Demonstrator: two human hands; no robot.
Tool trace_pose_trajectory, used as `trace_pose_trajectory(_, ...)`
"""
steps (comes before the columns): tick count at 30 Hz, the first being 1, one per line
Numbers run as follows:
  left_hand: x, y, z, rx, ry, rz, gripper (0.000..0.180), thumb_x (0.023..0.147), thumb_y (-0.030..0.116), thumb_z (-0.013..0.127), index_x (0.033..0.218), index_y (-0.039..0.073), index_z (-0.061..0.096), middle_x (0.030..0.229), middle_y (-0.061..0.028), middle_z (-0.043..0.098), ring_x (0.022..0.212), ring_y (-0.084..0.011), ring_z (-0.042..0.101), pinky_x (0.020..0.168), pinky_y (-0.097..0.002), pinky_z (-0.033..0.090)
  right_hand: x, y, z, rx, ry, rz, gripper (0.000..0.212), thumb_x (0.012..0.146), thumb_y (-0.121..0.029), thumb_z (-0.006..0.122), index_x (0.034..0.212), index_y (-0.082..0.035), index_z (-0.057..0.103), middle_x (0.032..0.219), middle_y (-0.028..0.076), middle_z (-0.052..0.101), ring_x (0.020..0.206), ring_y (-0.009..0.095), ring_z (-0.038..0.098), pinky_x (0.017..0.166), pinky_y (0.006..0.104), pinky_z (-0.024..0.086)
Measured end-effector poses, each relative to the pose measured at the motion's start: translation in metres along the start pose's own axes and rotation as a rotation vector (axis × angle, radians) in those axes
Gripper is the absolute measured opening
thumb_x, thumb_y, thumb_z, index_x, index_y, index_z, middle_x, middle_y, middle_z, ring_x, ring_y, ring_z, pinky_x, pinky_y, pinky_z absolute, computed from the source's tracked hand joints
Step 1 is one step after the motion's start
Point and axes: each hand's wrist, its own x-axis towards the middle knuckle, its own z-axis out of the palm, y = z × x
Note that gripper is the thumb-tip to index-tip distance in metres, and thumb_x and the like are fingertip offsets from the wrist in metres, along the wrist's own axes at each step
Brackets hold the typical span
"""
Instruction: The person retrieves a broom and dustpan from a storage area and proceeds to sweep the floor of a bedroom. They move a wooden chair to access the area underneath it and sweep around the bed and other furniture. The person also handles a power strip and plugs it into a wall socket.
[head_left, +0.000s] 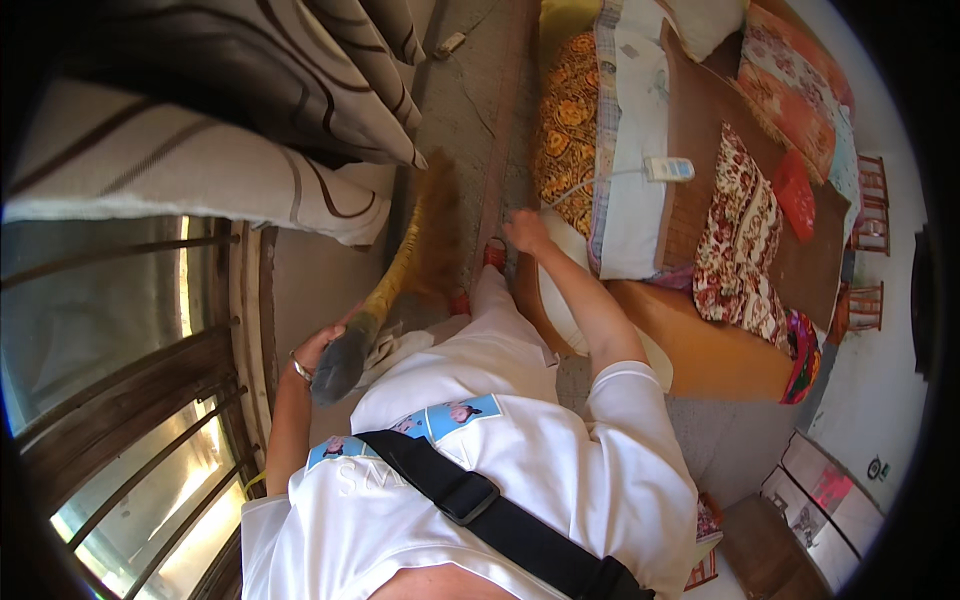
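Observation:
My left hand (318, 350) is wrapped round the thick grip of a broom (402, 262), at the lower left. The broom has a dark grey butt end, a yellow bound neck and brown bristles, blurred at their edges, that point away from me. A pale cloth (385, 350) shows just beside the grip. Across my body, my right hand (525, 232) hangs by the side of the bed, its fingers loosely curled in with nothing visible in them. Nearest to it is the patterned bedding (568, 130) that drapes over the bed's edge.
On the bed lie a white corded controller (668, 169), a floral cloth (738, 250) and a red bag (793, 195). Patterned curtains (250, 170) and a barred window (120, 400) line the left. A small object with a cord (450, 45) lies on the floor ahead.

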Motion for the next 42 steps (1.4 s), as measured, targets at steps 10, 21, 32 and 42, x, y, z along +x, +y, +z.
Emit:
trace_pose_trajectory(10, 0.028, -0.01, 0.0, -0.711, 0.611, 0.343, 0.056, 0.086, 0.04, 0.04, 0.128, 0.002, 0.038, 0.13, -0.0097, 0.041, 0.119, -0.0234, 0.038, 0.102, -0.0337, 0.026, 0.058, 0.098, -0.037, -0.989, -0.088, -0.262, 0.025, 0.084, -0.016, 0.044, 0.102, -0.007, 0.06, 0.106, 0.008, 0.053, 0.102, 0.022, 0.047, 0.09, 0.0394, 0.032)
trace_pose_trajectory(21, 0.073, -0.042, 0.044, -0.696, 1.052, 0.511, 0.047, 0.084, 0.027, 0.042, 0.124, 0.003, 0.039, 0.12, -0.0113, 0.048, 0.108, -0.0284, 0.048, 0.094, -0.0385, 0.037, 0.056, 0.084, -0.118, -0.366, 0.279, -0.569, 0.013, 0.078, -0.012, 0.054, 0.088, -0.011, 0.063, 0.077, 0.011, 0.051, 0.083, 0.024, 0.049, 0.072, 0.0353, 0.033)
trace_pose_trajectory(32, 0.088, -0.005, 0.035, -0.519, 1.289, 0.427, 0.054, 0.074, 0.034, 0.068, 0.114, 0.001, 0.051, 0.113, -0.008, 0.054, 0.098, -0.0195, 0.053, 0.086, -0.0308, 0.041, 0.003, 0.081, -0.273, 0.581, 0.63, -0.481, 0.02, 0.091, -0.015, 0.045, 0.101, 0.001, 0.054, 0.082, 0.008, 0.058, 0.076, 0.015, 0.055, 0.069, 0.027, 0.044)
trace_pose_trajectory(42, 0.08, 0.073, -0.009, -0.06, 1.08, 0.505, 0.053, 0.072, 0.028, 0.07, 0.109, -0.007, 0.053, 0.11, -0.0119, 0.055, 0.098, -0.0204, 0.051, 0.086, -0.029, 0.038, -0.026, 0.091, -0.3, 0.615, 0.819, -0.333, 0.021, 0.091, -0.014, 0.044, 0.101, -0.001, 0.056, 0.08, 0.003, 0.054, 0.073, 0.01, 0.05, 0.069, 0.023, 0.042)
